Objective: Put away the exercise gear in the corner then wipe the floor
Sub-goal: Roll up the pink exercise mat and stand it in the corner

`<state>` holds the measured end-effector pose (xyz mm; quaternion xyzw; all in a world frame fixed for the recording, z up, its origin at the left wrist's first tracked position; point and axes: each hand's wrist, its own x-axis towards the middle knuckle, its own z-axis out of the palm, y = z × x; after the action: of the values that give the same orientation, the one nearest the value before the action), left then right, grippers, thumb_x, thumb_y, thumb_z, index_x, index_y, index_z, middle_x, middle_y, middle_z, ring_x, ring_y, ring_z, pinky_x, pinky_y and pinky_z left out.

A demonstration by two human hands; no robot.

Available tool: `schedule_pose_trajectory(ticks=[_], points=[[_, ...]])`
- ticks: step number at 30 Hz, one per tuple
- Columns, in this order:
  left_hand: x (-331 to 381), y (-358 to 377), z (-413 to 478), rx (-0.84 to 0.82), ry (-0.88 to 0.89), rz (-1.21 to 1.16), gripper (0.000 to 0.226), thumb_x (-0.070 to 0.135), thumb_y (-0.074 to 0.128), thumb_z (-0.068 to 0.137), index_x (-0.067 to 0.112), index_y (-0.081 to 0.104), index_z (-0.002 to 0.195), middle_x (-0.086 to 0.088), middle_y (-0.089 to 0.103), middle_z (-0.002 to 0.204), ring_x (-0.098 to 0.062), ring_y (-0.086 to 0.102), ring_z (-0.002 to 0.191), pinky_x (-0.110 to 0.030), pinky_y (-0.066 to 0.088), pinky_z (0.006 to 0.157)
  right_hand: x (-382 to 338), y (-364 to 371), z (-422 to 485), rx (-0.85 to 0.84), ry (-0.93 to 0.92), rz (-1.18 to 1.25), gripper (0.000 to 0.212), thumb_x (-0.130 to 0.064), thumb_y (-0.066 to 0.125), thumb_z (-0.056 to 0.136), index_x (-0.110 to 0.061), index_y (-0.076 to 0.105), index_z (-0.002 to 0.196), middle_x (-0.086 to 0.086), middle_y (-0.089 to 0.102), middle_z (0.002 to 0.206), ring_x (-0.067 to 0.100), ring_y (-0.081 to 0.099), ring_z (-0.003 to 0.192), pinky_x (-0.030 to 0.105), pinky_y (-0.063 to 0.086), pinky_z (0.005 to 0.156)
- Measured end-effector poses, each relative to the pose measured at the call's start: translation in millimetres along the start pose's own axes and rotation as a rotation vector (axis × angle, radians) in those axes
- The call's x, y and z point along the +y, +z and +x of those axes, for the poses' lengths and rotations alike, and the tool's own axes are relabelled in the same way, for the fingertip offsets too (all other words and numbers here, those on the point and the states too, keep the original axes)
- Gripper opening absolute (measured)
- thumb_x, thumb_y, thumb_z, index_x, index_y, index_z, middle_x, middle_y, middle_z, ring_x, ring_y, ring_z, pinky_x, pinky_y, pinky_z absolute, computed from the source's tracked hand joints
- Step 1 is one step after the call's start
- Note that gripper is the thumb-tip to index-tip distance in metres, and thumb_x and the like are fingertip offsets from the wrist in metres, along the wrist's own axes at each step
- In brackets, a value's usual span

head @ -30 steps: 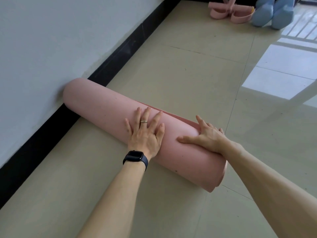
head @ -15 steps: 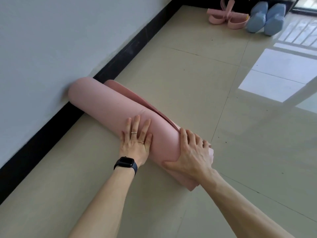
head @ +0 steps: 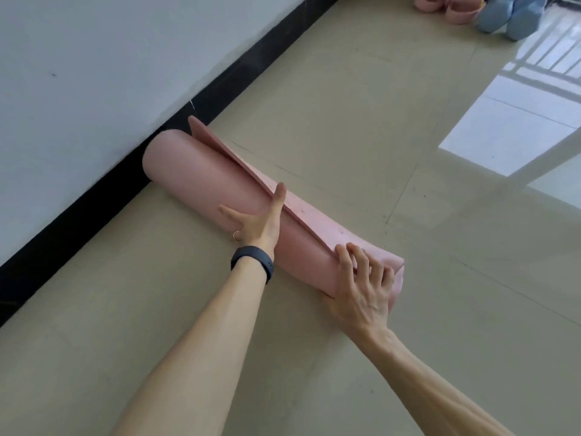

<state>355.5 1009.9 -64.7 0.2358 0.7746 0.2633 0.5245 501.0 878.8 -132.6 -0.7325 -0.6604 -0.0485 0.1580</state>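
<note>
A rolled pink exercise mat (head: 201, 180) lies on the beige tiled floor, its far end against the black skirting board. Its loose flap stands up along the top of the roll. My left hand (head: 256, 220) lies on the middle of the roll with straight fingers, the fingertips at the flap's edge. My right hand (head: 361, 286) holds the near end of the roll, fingers curled over the top and thumb underneath. A pink pedal puller (head: 446, 6) and two blue dumbbells (head: 506, 12) sit on the floor at the far top right.
A white wall (head: 94, 58) with black skirting (head: 78, 221) runs along the left. Bright window light with bar shadows falls on the floor tiles (head: 518, 121) at the right. Open floor lies around the mat.
The mat has rolled further, and its loose flap now stands on top. My left hand has turned edge-on against the flap. My right hand has moved to the roll's near end and curled round it.
</note>
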Motion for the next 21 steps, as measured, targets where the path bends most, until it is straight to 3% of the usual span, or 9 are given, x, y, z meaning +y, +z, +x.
schedule_pose_trajectory(ticks=[2,5,7,9,12,15,18,21], points=[[-21.7,-6.8,-5.8,0.101,-0.037,-0.030,0.137,0.082,0.070,0.059,0.044,-0.028,0.147,-0.026,0.003,0.161,-0.040,0.041,0.136,-0.051,0.034,0.108,-11.2,-4.5,-28.2,-0.005,-0.010,-0.009,0.070,-0.034,0.071,0.066,-0.016,0.057,0.132,0.008,0.053,0.134,0.034,0.048,0.115,0.051,0.036,0.089],[-49.0,-30.2,-7.5,0.084,0.024,-0.183,0.134,0.065,0.081,0.063,0.045,-0.021,0.149,-0.017,0.027,0.156,-0.031,0.051,0.120,-0.048,0.038,0.105,-26.9,-12.6,-56.0,-0.067,-0.017,-0.033,0.074,-0.031,0.074,0.063,-0.020,0.054,0.133,0.007,0.050,0.139,0.031,0.045,0.121,0.051,0.034,0.090],[-54.1,-46.3,-9.2,0.073,0.063,-0.212,0.135,0.055,0.085,0.063,0.044,-0.016,0.151,-0.015,0.034,0.154,-0.028,0.049,0.124,-0.044,0.038,0.104,-35.3,-21.7,-63.1,-0.149,-0.039,-0.033,0.078,-0.038,0.076,0.062,-0.022,0.052,0.134,0.007,0.048,0.139,0.032,0.045,0.121,0.051,0.034,0.088],[-49.3,-62.3,-16.8,0.118,0.077,-0.209,0.130,0.047,0.085,0.066,0.044,-0.012,0.152,-0.019,0.036,0.151,-0.028,0.053,0.106,-0.037,0.041,0.091,-42.7,-38.8,-60.4,-0.237,-0.085,0.024,0.076,-0.054,0.074,0.064,-0.029,0.053,0.132,0.001,0.049,0.137,0.030,0.047,0.117,0.049,0.036,0.087],[-36.9,-87.3,-26.0,0.160,0.130,-0.173,0.124,0.042,0.082,0.071,0.045,-0.010,0.153,-0.018,0.035,0.149,-0.025,0.049,0.089,-0.034,0.038,0.081,-42.3,-66.0,-32.9,-0.361,-0.106,0.245,0.055,-0.071,0.056,0.078,-0.045,0.052,0.127,-0.019,0.047,0.132,0.017,0.045,0.119,0.038,0.040,0.095],[-16.4,-121.6,-35.8,0.196,0.299,-0.146,0.123,0.041,0.084,0.070,0.050,-0.009,0.151,-0.017,0.033,0.147,-0.022,0.054,0.087,-0.033,0.039,0.083,-55.7,-90.3,16.8,-0.443,0.089,0.624,0.066,-0.078,0.049,0.078,-0.038,0.051,0.131,-0.019,0.048,0.131,0.008,0.044,0.124,0.033,0.039,0.104],[8.4,-152.5,-51.6,0.190,0.545,-0.115,0.126,0.035,0.087,0.068,0.053,-0.007,0.150,-0.013,0.032,0.145,0.004,0.047,0.085,-0.026,0.039,0.084,-94.7,-118.5,80.1,-0.352,0.169,0.922,0.082,-0.083,0.047,0.073,-0.030,0.048,0.135,-0.013,0.053,0.135,0.008,0.051,0.122,0.040,0.046,0.102],[25.3,-181.1,-70.4,0.204,0.773,-0.024,0.126,0.033,0.089,0.067,0.052,-0.003,0.151,-0.005,0.030,0.146,0.032,0.034,0.088,-0.006,0.032,0.072,-142.8,-150.5,136.3,-0.411,0.144,1.198,0.090,-0.081,0.057,0.071,-0.032,0.039,0.145,-0.007,0.046,0.146,0.014,0.048,0.128,0.044,0.043,0.107]])
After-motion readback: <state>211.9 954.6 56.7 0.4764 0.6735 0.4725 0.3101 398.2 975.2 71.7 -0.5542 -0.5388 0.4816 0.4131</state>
